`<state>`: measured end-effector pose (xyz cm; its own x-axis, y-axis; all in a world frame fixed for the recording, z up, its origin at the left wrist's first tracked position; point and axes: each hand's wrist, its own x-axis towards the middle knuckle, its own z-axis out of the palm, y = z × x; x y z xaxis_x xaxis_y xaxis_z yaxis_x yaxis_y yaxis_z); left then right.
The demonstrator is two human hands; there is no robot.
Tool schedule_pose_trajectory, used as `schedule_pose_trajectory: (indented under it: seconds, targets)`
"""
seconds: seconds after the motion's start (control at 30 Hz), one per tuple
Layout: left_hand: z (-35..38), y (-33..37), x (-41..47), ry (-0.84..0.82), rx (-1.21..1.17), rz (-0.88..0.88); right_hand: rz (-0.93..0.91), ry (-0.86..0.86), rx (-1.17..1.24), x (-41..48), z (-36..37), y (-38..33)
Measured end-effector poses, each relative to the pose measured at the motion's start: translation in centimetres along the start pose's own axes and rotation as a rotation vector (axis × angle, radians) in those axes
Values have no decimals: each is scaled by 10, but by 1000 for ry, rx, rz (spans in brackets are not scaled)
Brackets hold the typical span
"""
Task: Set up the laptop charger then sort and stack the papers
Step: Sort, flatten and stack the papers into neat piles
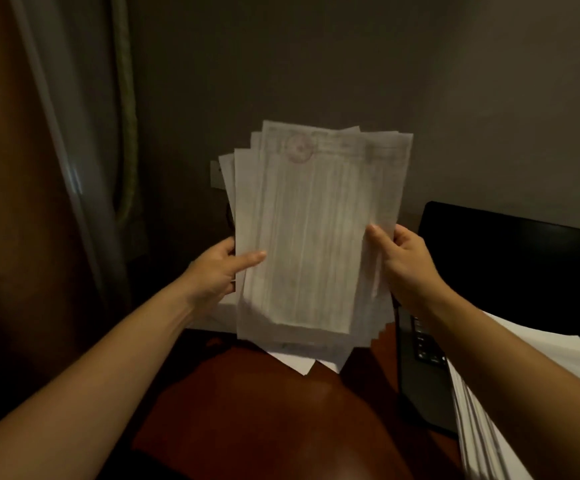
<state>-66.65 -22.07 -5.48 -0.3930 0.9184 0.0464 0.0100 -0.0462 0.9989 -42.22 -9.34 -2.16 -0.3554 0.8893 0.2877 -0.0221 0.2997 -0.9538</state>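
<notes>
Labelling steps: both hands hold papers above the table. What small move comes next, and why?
Probably tap the sheaf on the table to square it: its sheets lie fanned and uneven, with the left hand and right hand gripping opposite sides.

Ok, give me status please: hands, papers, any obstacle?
Left hand, right hand: both hold paper bundle, raised over desk. Sheets fanned, uneven. Another stack lies on laptop.

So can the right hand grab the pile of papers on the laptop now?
Probably not yet. The right hand grips the sheaf of papers together with the left hand. The pile on the laptop lies just under that forearm, nothing blocking it, so letting go should free it to reach.
</notes>
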Motion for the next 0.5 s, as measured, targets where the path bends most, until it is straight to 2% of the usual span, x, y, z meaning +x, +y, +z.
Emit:
schedule_pose_trajectory:
  seconds: [0.17, 0.37, 0.5]
  targets:
    - [23, 11, 7, 184, 25, 180, 12, 69, 208, -5, 7, -1]
    - [39, -17, 3, 203, 149, 135, 46, -55, 32, -23, 13, 34]
    - [36, -12, 0, 231, 133, 196, -43, -67, 54, -19, 17, 27]
